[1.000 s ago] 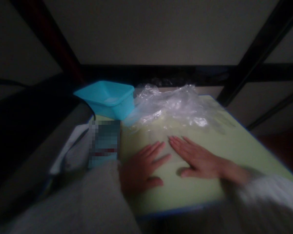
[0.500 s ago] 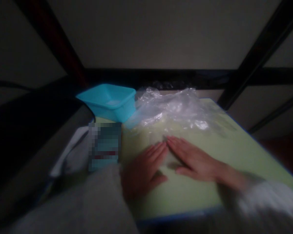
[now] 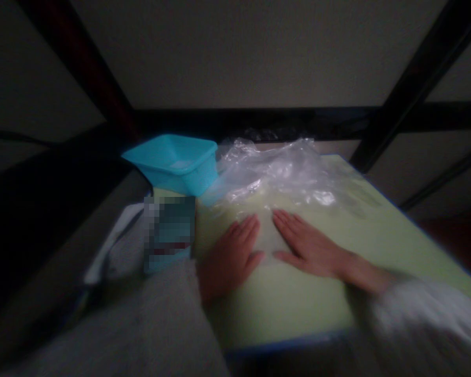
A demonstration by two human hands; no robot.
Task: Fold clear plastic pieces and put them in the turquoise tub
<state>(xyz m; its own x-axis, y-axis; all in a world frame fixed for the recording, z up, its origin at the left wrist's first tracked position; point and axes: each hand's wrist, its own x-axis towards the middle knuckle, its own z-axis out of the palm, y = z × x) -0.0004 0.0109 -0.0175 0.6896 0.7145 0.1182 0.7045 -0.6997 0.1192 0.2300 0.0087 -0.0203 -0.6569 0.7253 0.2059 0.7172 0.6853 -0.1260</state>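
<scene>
My left hand (image 3: pixel 231 256) lies flat with fingers stretched out, palm down over the yellow-green tabletop (image 3: pixel 298 309). Opposite it, my right hand (image 3: pixel 310 246) is also flat, its fingertips angled toward the left hand with a narrow gap between the two. A faint, pale, thin sheet (image 3: pixel 267 243), perhaps clear plastic, shows in that gap, partly under both hands; its full outline is hard to make out. Just beyond the fingertips spreads a crumpled heap of clear plastic (image 3: pixel 282 170).
A turquoise plastic basin (image 3: pixel 200 175) stands at the back left, touching the clear plastic. In front of it lies a dark teal item (image 3: pixel 172 225), blurred by pixelation. A white and grey object (image 3: pixel 123 246) sits left of that. Dark metal bars (image 3: pixel 259 118) run behind the table.
My hands have moved apart, from fingertips nearly touching to a small gap, and slightly away from me. The pale sheet between them shows more. The basin and plastic heap stay put.
</scene>
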